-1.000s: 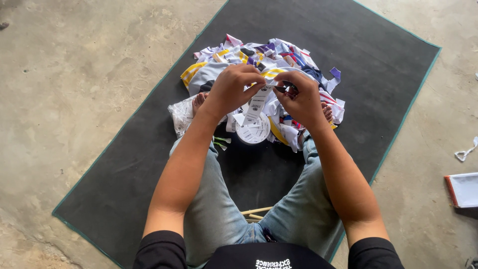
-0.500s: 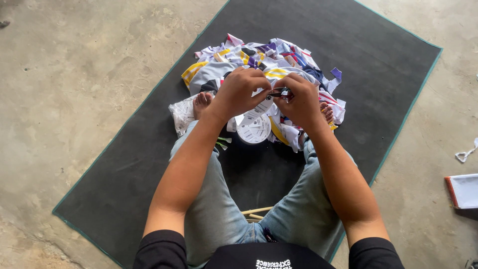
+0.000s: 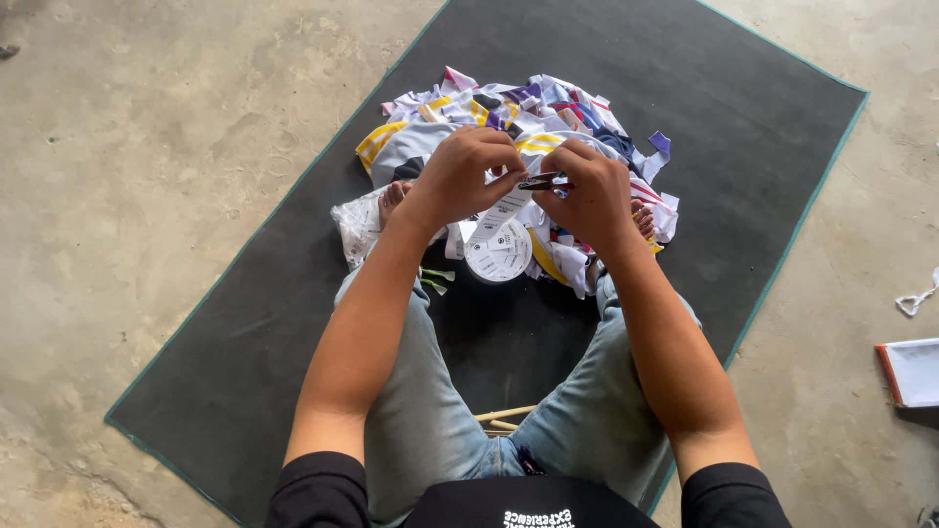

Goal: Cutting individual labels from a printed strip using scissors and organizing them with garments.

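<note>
Head view: left hand (image 3: pixel 460 181) and right hand (image 3: pixel 587 196) meet above a heap of coloured fabric pieces (image 3: pixel 509 127) on a dark mat (image 3: pixel 734 117). Fingers of both hands are closed, pinching a strip of white printed labels (image 3: pixel 504 207) between them; a small dark tool (image 3: pixel 540 181) sits at the right fingertips. Strip runs down from the fingers to a label roll (image 3: pixel 497 256) just below. Concrete floor (image 3: pixel 147 147) surrounds the mat.

Your heap of fabric pieces (image 3: pixel 518 127) lies on the mat (image 3: pixel 245 323), toward its far edge; the label roll (image 3: pixel 497 256) sits at the heap's near side, between your knees; a flat box (image 3: pixel 912 372) rests off the mat's right edge.
</note>
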